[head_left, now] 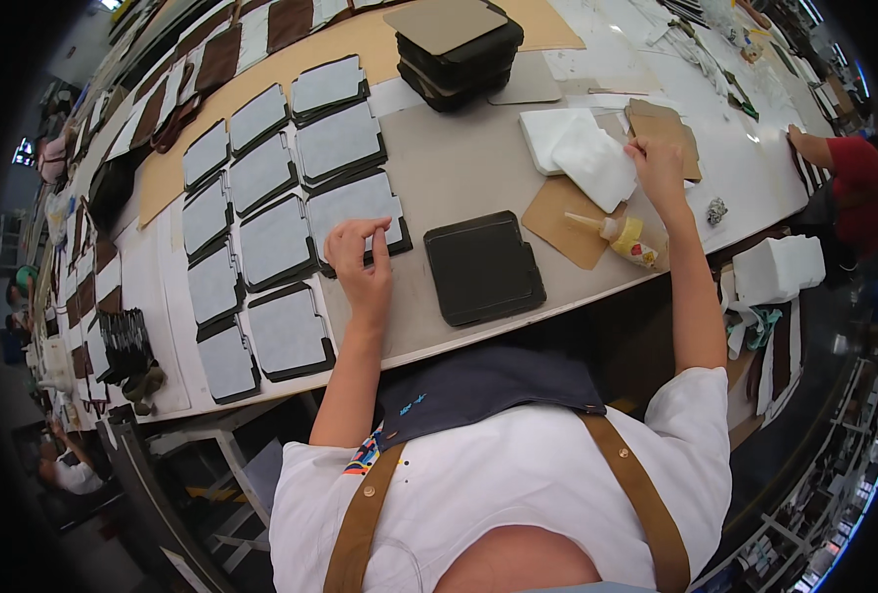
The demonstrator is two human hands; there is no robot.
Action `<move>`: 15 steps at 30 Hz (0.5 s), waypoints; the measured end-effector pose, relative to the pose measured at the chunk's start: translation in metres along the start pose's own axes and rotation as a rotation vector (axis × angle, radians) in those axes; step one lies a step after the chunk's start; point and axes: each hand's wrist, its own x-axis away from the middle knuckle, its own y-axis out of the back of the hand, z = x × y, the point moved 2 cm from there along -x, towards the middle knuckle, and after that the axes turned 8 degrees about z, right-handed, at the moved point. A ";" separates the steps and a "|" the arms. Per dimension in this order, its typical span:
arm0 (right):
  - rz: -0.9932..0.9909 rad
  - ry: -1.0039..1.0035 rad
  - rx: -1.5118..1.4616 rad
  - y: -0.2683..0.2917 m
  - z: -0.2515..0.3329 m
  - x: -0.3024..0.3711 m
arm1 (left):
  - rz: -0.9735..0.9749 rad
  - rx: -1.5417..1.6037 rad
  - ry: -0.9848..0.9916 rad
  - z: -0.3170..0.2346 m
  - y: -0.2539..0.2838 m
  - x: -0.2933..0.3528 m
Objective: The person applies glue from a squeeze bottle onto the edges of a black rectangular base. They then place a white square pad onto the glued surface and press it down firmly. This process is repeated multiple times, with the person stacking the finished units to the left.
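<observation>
My right hand (659,176) reaches to the pile of white sheets (593,158), its fingers pinched at the right corner of the top one. My left hand (360,267) is over the near right edge of a grey-faced panel (345,210) with black borders. Its fingers are loosely bent, with no object visible in them. Between my hands a black, flat, rounded-square panel (483,267) lies on the table. A squeeze bottle (628,240) with a yellow label and pointed nozzle lies by my right forearm, its nozzle over a brown card (567,222).
Several more grey-faced panels (264,173) lie in rows at left. A stack of black pieces (459,69) topped with a tan board stands at the back. Brown cards (664,128) lie beyond my right hand. At far right is another person's red sleeve (864,173).
</observation>
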 end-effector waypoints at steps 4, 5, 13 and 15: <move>-0.167 0.165 0.178 0.002 0.005 0.004 | 0.034 0.000 -0.041 -0.014 0.000 -0.006; -0.255 0.230 0.198 0.003 0.015 0.006 | 0.057 -0.001 -0.071 -0.022 0.002 -0.009; 0.213 0.297 -0.171 -0.020 0.042 -0.005 | 0.203 0.111 -0.244 -0.070 -0.015 -0.048; 0.255 0.273 -0.189 -0.022 0.035 -0.010 | 0.239 0.122 -0.303 -0.084 -0.020 -0.058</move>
